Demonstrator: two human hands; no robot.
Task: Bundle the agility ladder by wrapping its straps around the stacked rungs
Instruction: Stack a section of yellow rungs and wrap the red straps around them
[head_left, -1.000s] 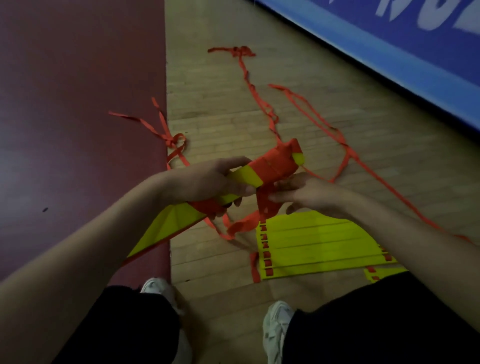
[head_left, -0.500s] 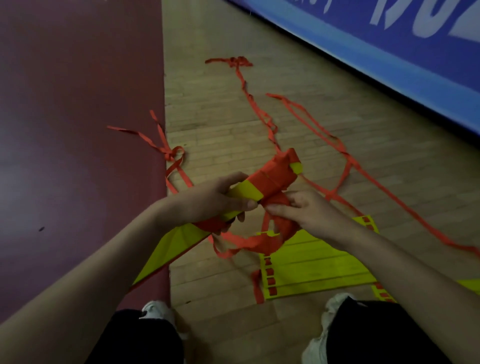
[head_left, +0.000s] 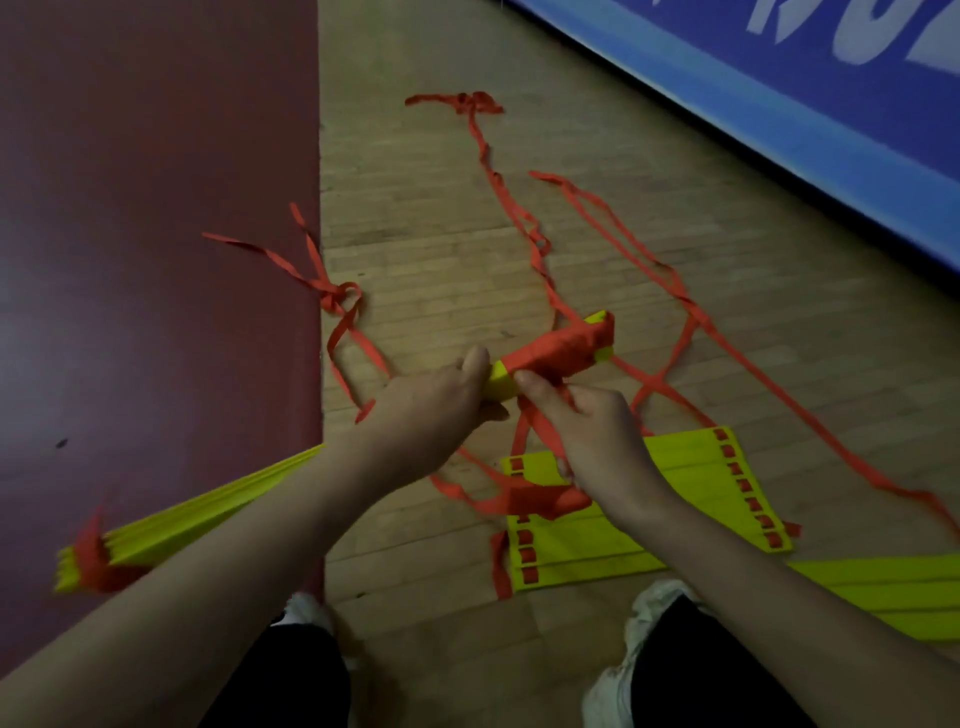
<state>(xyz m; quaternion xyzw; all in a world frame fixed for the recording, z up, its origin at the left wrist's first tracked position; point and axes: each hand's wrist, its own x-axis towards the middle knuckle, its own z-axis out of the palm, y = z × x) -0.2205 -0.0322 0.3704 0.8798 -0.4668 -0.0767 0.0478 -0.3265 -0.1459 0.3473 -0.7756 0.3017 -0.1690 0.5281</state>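
My left hand (head_left: 431, 410) grips the rungs (head_left: 498, 382); right hand (head_left: 597, 441) pinches the strap (head_left: 540, 431). Slack trailing at two o'clock could snag, loosening the wrap.

Sports hall: hardwood floor (head_left: 426, 218), blue padding (head_left: 779, 119)

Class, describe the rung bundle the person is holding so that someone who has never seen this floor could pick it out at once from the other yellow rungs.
Find the seam where the dark red mat meets the wooden floor; the held bundle slants across it, gripped by the left hand. Unlike the flat rungs on the floor, it is raised and its far end is wrapped in orange strap, which the right hand pinches.
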